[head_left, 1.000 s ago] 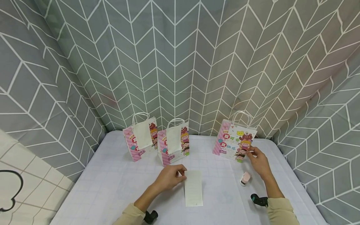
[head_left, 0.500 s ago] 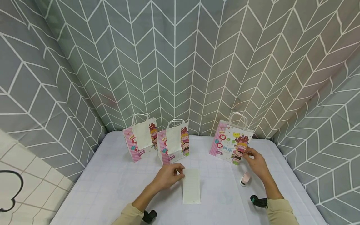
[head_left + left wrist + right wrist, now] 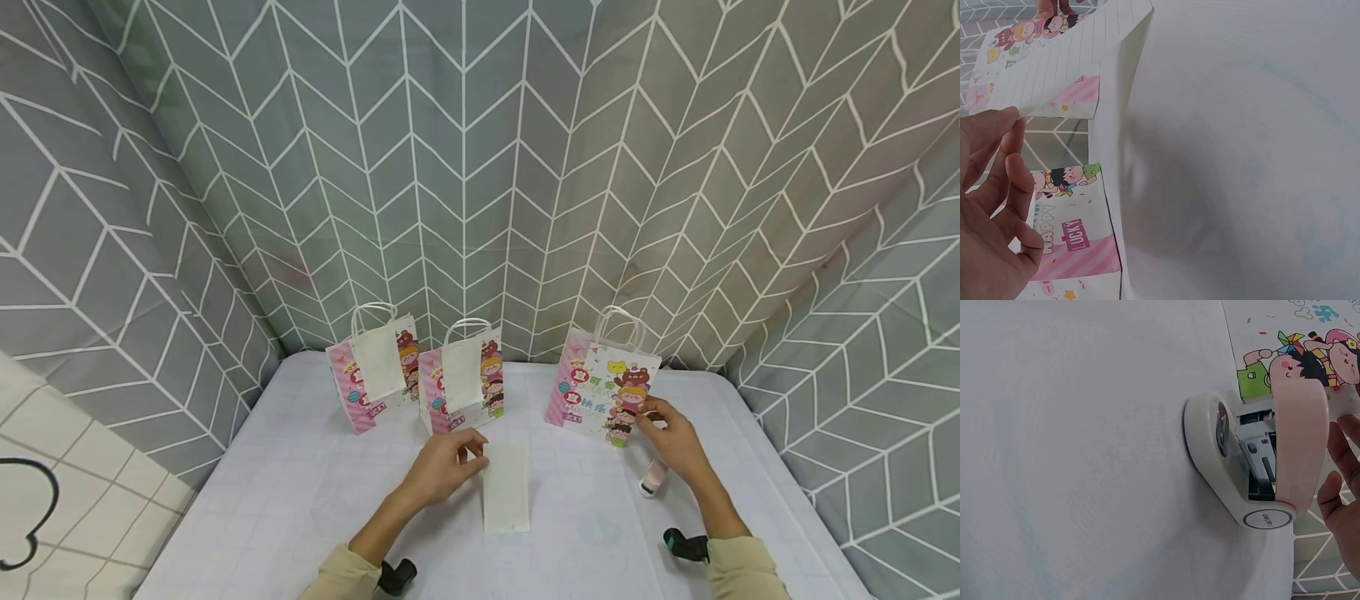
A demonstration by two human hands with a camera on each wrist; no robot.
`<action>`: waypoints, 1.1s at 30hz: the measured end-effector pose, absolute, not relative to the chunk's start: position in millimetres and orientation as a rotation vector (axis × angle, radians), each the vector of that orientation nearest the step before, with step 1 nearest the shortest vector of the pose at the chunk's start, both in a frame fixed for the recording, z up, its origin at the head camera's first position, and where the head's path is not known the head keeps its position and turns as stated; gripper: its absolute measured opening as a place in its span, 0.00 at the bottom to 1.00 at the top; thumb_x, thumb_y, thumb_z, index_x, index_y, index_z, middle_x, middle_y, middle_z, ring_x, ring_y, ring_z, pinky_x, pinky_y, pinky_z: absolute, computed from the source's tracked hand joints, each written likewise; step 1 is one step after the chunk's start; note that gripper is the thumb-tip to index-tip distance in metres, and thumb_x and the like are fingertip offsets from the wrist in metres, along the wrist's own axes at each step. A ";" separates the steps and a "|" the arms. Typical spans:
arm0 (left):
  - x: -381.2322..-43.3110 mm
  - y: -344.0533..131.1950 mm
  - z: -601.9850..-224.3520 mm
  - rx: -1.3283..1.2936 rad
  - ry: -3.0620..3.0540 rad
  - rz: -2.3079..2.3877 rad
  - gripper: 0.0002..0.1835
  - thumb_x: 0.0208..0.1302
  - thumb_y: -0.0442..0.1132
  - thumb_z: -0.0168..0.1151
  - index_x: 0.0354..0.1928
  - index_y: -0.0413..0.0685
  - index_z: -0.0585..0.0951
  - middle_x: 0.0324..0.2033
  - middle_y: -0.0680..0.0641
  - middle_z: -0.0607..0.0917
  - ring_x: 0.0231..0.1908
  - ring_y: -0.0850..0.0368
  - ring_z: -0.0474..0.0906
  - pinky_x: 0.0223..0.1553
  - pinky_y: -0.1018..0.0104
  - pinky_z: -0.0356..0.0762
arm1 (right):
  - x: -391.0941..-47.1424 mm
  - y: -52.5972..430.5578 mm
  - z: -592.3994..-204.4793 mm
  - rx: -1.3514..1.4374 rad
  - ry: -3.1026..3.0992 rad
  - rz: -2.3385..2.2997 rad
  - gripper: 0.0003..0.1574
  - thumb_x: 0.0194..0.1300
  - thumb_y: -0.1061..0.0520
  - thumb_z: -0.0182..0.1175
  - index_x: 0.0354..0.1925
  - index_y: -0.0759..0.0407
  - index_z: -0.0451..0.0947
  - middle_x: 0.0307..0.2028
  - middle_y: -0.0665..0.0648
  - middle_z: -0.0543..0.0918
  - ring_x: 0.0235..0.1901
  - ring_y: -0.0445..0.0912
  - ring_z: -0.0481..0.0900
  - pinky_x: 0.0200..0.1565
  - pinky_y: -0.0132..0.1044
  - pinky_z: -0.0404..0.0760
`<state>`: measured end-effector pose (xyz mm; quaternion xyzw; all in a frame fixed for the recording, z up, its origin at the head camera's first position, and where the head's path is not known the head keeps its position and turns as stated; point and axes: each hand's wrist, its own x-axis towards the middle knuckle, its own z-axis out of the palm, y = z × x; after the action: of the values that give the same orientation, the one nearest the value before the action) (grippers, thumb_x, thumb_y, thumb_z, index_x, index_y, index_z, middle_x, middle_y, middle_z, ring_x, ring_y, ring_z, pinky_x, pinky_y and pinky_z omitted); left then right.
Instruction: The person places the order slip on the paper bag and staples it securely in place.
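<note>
My left hand (image 3: 442, 468) pinches the upper left corner of a lined sheet of paper (image 3: 506, 493) between thumb and fingertips. In the left wrist view the paper (image 3: 1082, 53) bends away from the fingertips, its ruled lines showing. My right hand (image 3: 677, 442) grips the lower right edge of a cartoon-printed paper gift bag (image 3: 596, 392) with white handles. A pink and white stapler (image 3: 654, 479) stands on the table near the right wrist. Seen closely, the stapler (image 3: 1300, 444) lies beside the bag's printed corner, apart from the fingers.
Two matching gift bags stand at the back left: the far one (image 3: 347, 375) and the nearer one (image 3: 432, 383). Each has a cream paper on its front. A white cloth covers the table (image 3: 585, 525), with patterned curtains (image 3: 465, 167) behind and at the sides.
The right hand has brought the gift bag leftward and slightly nearer. My left hand has shifted a little left and away from me, carrying the sheet. The stapler stays put.
</note>
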<state>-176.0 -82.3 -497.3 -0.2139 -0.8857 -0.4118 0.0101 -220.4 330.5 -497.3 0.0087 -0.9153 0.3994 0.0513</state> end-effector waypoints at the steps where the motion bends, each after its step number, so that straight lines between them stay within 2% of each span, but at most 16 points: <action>1: -176.0 -82.3 -497.1 -0.665 -2.763 -1.288 0.08 0.64 0.40 0.70 0.44 0.52 0.85 0.34 0.57 0.88 0.28 0.67 0.73 0.27 0.70 0.71 | -219.7 329.6 -497.5 0.031 -2.791 1.215 0.22 0.75 0.48 0.55 0.55 0.64 0.74 0.70 0.69 0.68 0.59 0.61 0.73 0.55 0.55 0.68; 6: -175.3 -81.9 -495.3 -0.648 -2.749 -1.323 0.07 0.65 0.41 0.70 0.44 0.53 0.85 0.33 0.58 0.87 0.29 0.65 0.74 0.28 0.70 0.71 | -215.2 324.2 -497.2 0.071 -2.810 1.218 0.21 0.75 0.48 0.56 0.54 0.63 0.75 0.68 0.69 0.70 0.59 0.60 0.73 0.56 0.56 0.69; 15: -174.0 -80.4 -492.2 -0.643 -2.703 -1.327 0.05 0.65 0.42 0.69 0.42 0.55 0.85 0.32 0.60 0.86 0.30 0.65 0.75 0.30 0.70 0.72 | -208.6 313.6 -497.6 0.155 -2.800 1.220 0.17 0.74 0.49 0.58 0.51 0.60 0.76 0.60 0.65 0.78 0.53 0.55 0.75 0.52 0.50 0.71; 27: -176.2 -78.4 -491.0 -0.631 -2.654 -1.335 0.03 0.66 0.44 0.68 0.40 0.59 0.85 0.32 0.62 0.87 0.30 0.66 0.75 0.32 0.70 0.73 | -199.1 297.0 -504.0 0.236 -2.776 1.242 0.11 0.73 0.50 0.60 0.46 0.56 0.76 0.64 0.67 0.74 0.53 0.54 0.76 0.48 0.46 0.71; 33: -174.8 -76.7 -488.0 -0.619 -2.630 -1.338 0.03 0.65 0.43 0.69 0.40 0.58 0.86 0.32 0.62 0.87 0.30 0.66 0.75 0.32 0.69 0.73 | -194.3 287.0 -501.8 0.270 -2.748 1.269 0.09 0.72 0.52 0.61 0.44 0.55 0.77 0.61 0.64 0.77 0.50 0.51 0.76 0.44 0.40 0.71</action>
<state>-174.8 -76.7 -488.0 -0.2048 -0.8706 -0.4429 0.0630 -194.3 287.0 -501.8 0.0886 -0.9031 0.4170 0.0511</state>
